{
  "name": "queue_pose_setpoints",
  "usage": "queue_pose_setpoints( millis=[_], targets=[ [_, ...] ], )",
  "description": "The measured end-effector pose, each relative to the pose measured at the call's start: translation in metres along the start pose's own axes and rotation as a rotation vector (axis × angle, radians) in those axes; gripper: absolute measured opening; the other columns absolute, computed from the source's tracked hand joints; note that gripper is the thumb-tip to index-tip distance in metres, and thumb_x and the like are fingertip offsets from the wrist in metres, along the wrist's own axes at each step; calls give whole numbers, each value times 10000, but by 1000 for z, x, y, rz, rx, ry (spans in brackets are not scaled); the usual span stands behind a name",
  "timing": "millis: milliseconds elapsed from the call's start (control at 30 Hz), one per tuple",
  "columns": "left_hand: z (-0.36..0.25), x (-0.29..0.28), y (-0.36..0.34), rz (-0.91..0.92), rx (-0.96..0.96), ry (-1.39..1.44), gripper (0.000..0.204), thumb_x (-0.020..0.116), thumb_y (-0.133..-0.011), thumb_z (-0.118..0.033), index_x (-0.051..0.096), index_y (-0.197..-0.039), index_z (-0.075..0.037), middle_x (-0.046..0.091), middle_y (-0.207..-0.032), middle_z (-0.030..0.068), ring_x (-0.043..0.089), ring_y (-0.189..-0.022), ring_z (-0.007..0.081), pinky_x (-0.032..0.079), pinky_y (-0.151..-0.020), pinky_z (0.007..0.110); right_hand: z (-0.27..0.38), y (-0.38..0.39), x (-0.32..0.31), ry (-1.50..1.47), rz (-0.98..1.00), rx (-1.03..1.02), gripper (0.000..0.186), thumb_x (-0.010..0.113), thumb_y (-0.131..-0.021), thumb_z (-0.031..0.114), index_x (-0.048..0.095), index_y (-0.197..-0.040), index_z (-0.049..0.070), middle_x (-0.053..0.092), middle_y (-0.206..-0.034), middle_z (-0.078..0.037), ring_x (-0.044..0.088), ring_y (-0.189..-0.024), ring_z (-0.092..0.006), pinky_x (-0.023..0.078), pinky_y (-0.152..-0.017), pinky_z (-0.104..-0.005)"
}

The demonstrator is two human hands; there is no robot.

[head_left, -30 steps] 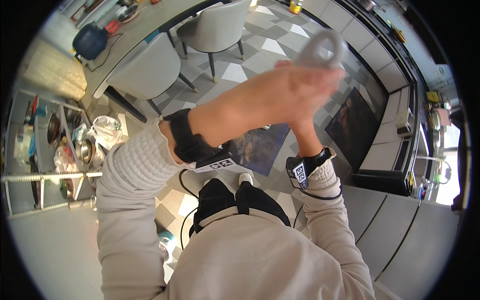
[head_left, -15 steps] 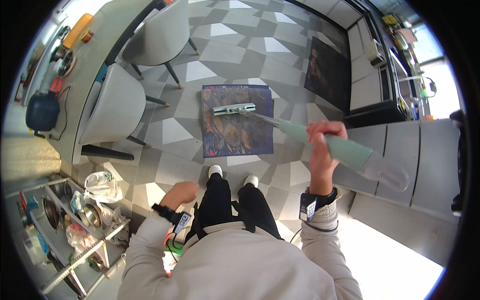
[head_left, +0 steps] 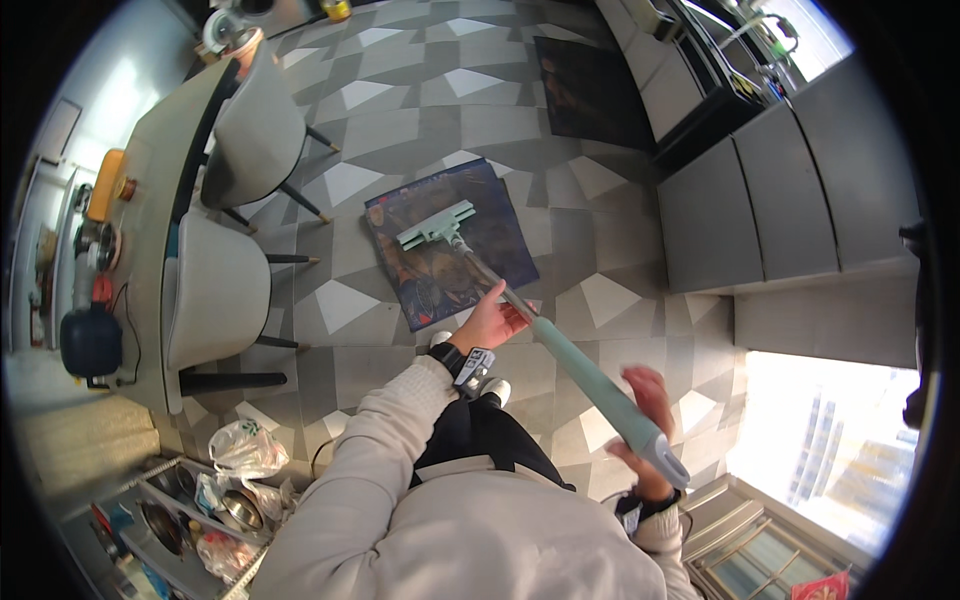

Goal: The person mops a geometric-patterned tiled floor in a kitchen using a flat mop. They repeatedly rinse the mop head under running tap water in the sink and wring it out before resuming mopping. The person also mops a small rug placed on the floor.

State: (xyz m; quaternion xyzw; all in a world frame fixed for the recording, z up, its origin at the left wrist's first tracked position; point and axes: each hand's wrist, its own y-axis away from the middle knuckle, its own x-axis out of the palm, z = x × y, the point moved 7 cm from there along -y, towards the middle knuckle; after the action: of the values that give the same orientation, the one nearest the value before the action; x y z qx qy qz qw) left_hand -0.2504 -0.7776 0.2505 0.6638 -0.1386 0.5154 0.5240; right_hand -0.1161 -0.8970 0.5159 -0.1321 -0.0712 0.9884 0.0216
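A long-handled squeegee with a mint-green head [head_left: 436, 226], a grey metal shaft and a thick mint-green handle [head_left: 590, 376] runs slantwise in front of me. Its head is over a dark printed mat [head_left: 505, 235] on the floor; I cannot tell whether they touch. My left hand [head_left: 490, 320] is closed around the metal shaft, just above the green handle. By the pale lower end of the handle is my right hand [head_left: 655, 400], slightly blurred. Its fingers and thumb stand apart on either side of the handle, not wrapped round it.
Two pale chairs [head_left: 222, 290] stand by a long counter [head_left: 150, 270] on the left. A metal rack [head_left: 200, 560] with pans and bags [head_left: 245, 447] is at lower left. Grey cabinets [head_left: 705, 215] line the right side. Another dark mat [head_left: 592, 95] lies farther off.
My left hand has come up to the metal shaft and taken hold of it. My right hand has moved down the handle and loosened its grip. The squeegee now slants more steeply; the view has turned.
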Motion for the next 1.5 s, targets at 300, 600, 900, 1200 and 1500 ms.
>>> queue_pose_setpoints(
  millis=[300, 600, 900, 1200, 1500],
  targets=[
    [-8, -138, -111, -141, 22, -234, 304, 508, -817, -310, 467, -684, -40, 490, -539, 98, 525, -492, 226, 452, -499, 315, 34, 85, -23, -172, -319, 560, 611, 666, -633, 422, 541, -1053, -4, 542, -1009, -179, 463, -988, -351, 380, -815, -416],
    [46, -286, -87, -776, -380, -478, 391, 479, -822, -381, 350, -610, -79, 300, -445, 63, 397, -346, 223, 362, -363, 394, -72, 196, 65, 607, 284, 1567, 521, 671, -661, 198, 510, -1099, -34, 593, -845, -267, 592, -786, -380, 484, -669, -431],
    [-3, -278, -67, -951, -281, -281, 302, 519, -792, -226, 323, -578, -141, 239, -438, -19, 251, -324, 130, 323, -340, 327, -140, 257, 119, 691, 365, 1715, 333, 663, -559, 300, 637, -798, 69, 621, -765, -177, 602, -745, -344, 488, -631, -387],
    [-7, -300, -76, -1011, -73, -339, 298, 558, -770, -175, 331, -578, -153, 288, -458, -32, 288, -328, 102, 273, -312, 274, -176, 272, 122, 683, 161, 1498, 221, 624, -516, 209, 611, -691, 74, 574, -600, -164, 564, -577, -351, 467, -539, -414],
    [114, -270, -35, -884, -306, -338, 310, 577, -754, -173, 341, -554, -153, 280, -453, -26, 297, -328, 121, 287, -341, 304, -92, 365, 113, 563, 211, 1713, 443, 656, -597, 206, 586, -984, 4, 598, -704, -224, 599, -662, -371, 490, -571, -433]
  ],
)
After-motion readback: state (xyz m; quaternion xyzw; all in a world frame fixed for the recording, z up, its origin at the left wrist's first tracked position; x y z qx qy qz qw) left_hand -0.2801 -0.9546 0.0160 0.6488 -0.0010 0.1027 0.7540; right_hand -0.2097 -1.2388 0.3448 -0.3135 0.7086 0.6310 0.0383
